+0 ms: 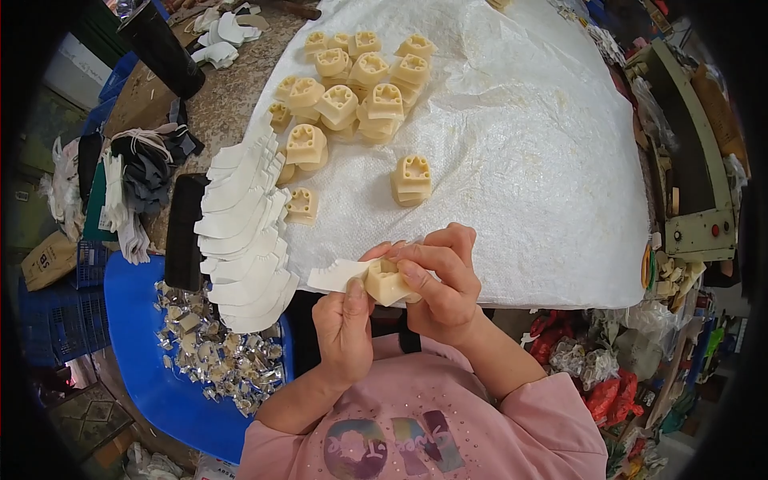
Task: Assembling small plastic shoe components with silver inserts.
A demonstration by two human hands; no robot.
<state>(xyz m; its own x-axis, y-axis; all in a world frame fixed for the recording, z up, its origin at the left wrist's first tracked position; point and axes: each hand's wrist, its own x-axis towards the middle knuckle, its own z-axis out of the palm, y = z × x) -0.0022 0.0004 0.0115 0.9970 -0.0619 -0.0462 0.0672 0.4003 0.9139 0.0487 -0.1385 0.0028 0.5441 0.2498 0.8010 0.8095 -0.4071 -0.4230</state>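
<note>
Close to the near edge of the white sheet, my two hands hold a cream block-shaped shoe heel between them. A white curved cover piece lies against its left side and sticks out to the left. My left hand pinches the heel and the cover piece with its thumb upright. Curled over the heel's right side is my right hand, its thumb and fingers pressed on it. Some fingers behind the heel are hidden. Left of my hands, a fanned stack of white cover pieces overlaps the sheet's edge.
Many cream heels sit clustered at the far left of the white woven sheet, with a small stack nearer me. A blue basin of shiny small parts stands lower left. A black cylinder and green machine flank the table.
</note>
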